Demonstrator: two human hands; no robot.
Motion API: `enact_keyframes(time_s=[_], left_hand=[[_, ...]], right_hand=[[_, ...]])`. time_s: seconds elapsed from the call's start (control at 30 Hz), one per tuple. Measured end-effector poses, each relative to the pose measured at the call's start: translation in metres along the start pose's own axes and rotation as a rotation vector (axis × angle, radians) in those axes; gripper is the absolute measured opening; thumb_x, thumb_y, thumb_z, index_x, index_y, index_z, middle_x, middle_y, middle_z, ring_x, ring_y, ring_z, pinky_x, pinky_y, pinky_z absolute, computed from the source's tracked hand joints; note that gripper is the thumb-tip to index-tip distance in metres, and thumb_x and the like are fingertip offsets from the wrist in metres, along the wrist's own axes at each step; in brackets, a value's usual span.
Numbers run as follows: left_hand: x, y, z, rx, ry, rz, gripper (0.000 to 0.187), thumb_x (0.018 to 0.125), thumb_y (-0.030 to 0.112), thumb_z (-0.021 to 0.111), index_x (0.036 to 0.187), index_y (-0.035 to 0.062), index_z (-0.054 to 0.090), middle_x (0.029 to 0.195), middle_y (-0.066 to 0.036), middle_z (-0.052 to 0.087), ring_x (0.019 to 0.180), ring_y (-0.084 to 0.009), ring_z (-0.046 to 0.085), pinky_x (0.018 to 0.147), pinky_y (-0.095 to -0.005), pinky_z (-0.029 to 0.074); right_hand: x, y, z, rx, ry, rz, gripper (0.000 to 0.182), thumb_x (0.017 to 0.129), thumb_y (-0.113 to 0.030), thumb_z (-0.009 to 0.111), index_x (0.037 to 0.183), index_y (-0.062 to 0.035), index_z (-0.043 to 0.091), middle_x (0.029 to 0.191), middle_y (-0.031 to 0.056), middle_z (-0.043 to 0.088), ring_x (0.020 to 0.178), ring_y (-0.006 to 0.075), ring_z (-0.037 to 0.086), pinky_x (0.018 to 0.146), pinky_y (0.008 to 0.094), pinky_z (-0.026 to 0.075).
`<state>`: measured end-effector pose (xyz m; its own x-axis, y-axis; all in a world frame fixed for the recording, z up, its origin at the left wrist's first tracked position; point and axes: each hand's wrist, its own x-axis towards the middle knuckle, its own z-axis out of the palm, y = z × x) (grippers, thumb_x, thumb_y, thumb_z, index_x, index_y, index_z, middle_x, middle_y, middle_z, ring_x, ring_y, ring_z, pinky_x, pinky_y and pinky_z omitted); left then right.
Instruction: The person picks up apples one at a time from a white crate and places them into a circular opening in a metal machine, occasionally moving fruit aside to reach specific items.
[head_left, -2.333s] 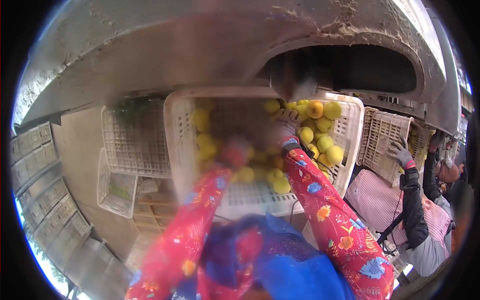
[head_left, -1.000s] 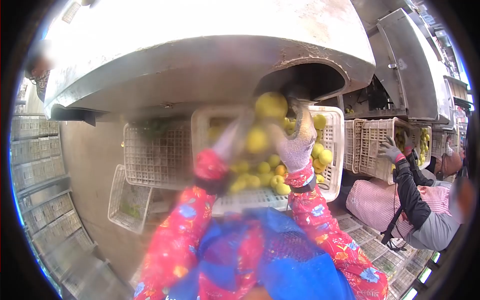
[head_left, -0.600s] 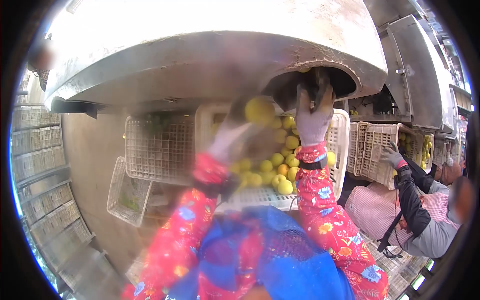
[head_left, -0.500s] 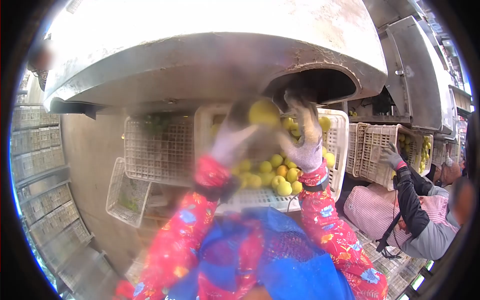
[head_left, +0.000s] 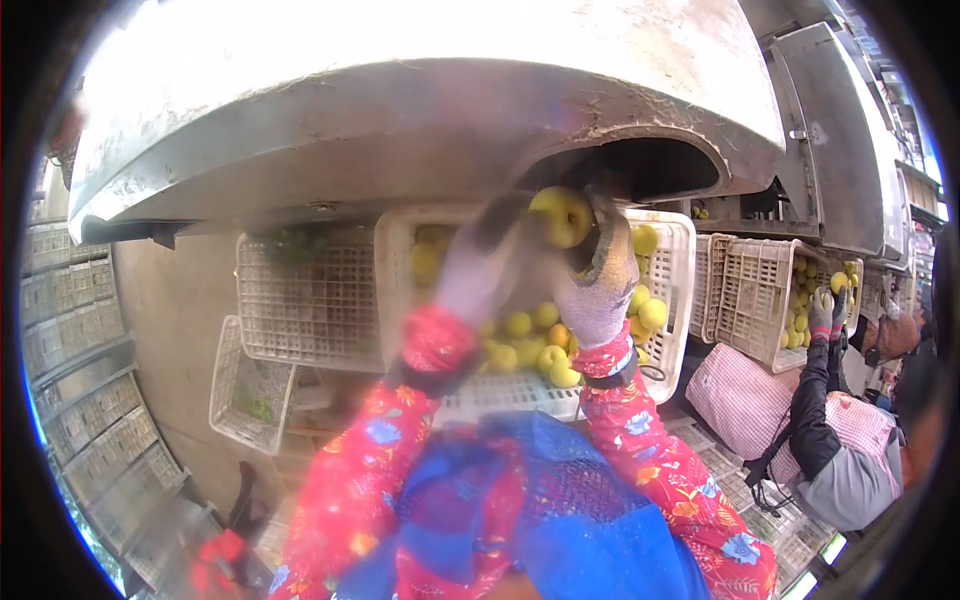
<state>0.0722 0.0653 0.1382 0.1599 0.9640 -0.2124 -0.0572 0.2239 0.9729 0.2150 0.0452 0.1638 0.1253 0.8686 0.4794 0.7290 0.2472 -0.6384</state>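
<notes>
A round yellow-green fruit (head_left: pixel 562 217), apple-like with a dimple on its side, is held up between my two gloved hands in front of a dark opening. My left hand (head_left: pixel 482 268), blurred with dark fingertips, touches its left side. My right hand (head_left: pixel 597 290) curls round its right and lower side, with the finger ends partly hidden. Below both hands a white plastic crate (head_left: pixel 682 300) holds more fruit of the same kind (head_left: pixel 552 360), partly covered by my hands and wrists.
A metal housing (head_left: pixel 450 130) with an opening (head_left: pixel 650 165) overhangs the crate. Crates (head_left: pixel 300 300) (head_left: pixel 222 395) stand to the left. On the right, a co-worker (head_left: pixel 850 460) in gloves handles fruit above another crate (head_left: pixel 755 300).
The held fruit has moved slightly right and up. My right hand has closed in towards it from the opening's edge, and my left hand has shifted right. The co-worker's hands reached further over their crate.
</notes>
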Motion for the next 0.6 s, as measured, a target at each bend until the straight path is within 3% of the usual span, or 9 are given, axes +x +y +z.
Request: enact_keyframes(time_s=[0.03,0.13,0.2,0.27,0.33,0.37,0.47,0.53,0.6], left_hand=[[0.0,0.0,-0.001,-0.075,-0.01,-0.075,0.034,0.095,0.017,0.059,0.128,0.0072,0.061,0.112,-0.015,0.068,0.104,-0.028,0.066,0.093,-0.0365,0.051],[-0.004,-0.041,-0.029,0.41,-0.018,0.005,0.037,0.094,0.017,0.054,0.13,0.0093,0.06,0.125,-0.018,0.062,0.114,-0.0324,0.061,0.098,-0.0403,0.048],[-0.007,-0.082,-0.051,0.686,0.003,-0.072,0.041,0.093,0.022,0.055,0.132,0.009,0.058,0.136,-0.019,0.056,0.124,-0.0338,0.055,0.1,-0.042,0.047],[0.001,-0.07,-0.054,0.838,0.071,-0.427,0.047,0.094,0.036,0.061,0.126,0.0018,0.061,0.131,-0.017,0.061,0.123,-0.0265,0.057,0.098,-0.0368,0.047],[0.016,-0.158,-0.056,1.283,0.015,-0.3,0.052,0.092,0.037,0.06,0.132,0.0047,0.057,0.145,-0.019,0.048,0.136,-0.0346,0.043,0.102,-0.0445,0.045],[0.017,-0.191,-0.054,1.498,-0.024,-0.229,0.055,0.091,0.038,0.06,0.135,0.0061,0.056,0.152,-0.019,0.041,0.143,-0.0386,0.035,0.104,-0.0484,0.044],[0.035,-0.201,-0.036,1.659,-0.288,-0.438,0.056,0.089,0.034,0.062,0.139,0.0107,0.053,0.157,-0.018,0.031,0.144,-0.0456,0.027,0.098,-0.0548,0.046],[0.045,-0.207,-0.022,1.754,-0.468,-0.588,0.058,0.087,0.031,0.063,0.142,0.0138,0.052,0.16,-0.018,0.024,0.144,-0.0503,0.021,0.094,-0.0591,0.048],[0.037,-0.217,-0.018,1.816,-0.506,-0.575,0.058,0.087,0.029,0.064,0.142,0.0148,0.052,0.159,-0.018,0.026,0.144,-0.0505,0.023,0.09,-0.0601,0.05]], right_hand=[[0.002,-0.001,0.001,0.017,0.019,0.019,0.062,0.077,-0.012,0.075,0.133,0.0003,0.05,0.112,0.0211,0.066,0.098,0.0372,0.067,0.084,0.0414,0.055],[0.01,0.02,0.012,-0.038,-0.069,0.23,0.075,0.077,-0.023,0.082,0.138,0.0036,0.047,0.116,0.0222,0.064,0.114,0.0377,0.061,0.092,0.0448,0.05],[0.028,0.059,0.038,-0.502,-0.037,0.029,0.075,0.081,-0.033,0.079,0.137,0.0037,0.046,0.112,0.0239,0.064,0.113,0.0417,0.059,0.092,0.0492,0.048],[0.036,0.08,0.042,-0.687,-0.012,-0.083,0.074,0.084,-0.041,0.075,0.136,0.0035,0.047,0.109,0.0249,0.063,0.112,0.0444,0.057,0.092,0.0528,0.047],[0.051,0.08,0.029,-0.596,0.031,-0.12,0.073,0.087,-0.047,0.071,0.134,0.003,0.048,0.108,0.0251,0.063,0.111,0.0459,0.055,0.091,0.0556,0.046],[0.042,0.078,0.024,-0.462,0.087,-0.053,0.064,0.089,-0.038,0.069,0.132,0.0032,0.049,0.109,0.025,0.063,0.108,0.0423,0.058,0.089,0.0516,0.048],[0.0,0.074,0.004,0.114,0.164,0.116,0.048,0.092,-0.02,0.066,0.131,0.0037,0.049,0.114,0.0241,0.064,0.103,0.0336,0.064,0.086,0.0419,0.052],[-0.05,0.098,0.0,0.009,-0.15,0.321,0.041,0.091,-0.008,0.062,0.13,0.0009,0.052,0.117,0.0195,0.066,0.1,0.0267,0.067,0.085,0.0346,0.054],[-0.09,0.151,0.029,-0.127,-0.49,0.58,0.038,0.089,-0.012,0.065,0.126,-0.0048,0.059,0.113,0.0136,0.069,0.101,0.0269,0.068,0.085,0.0354,0.055]])
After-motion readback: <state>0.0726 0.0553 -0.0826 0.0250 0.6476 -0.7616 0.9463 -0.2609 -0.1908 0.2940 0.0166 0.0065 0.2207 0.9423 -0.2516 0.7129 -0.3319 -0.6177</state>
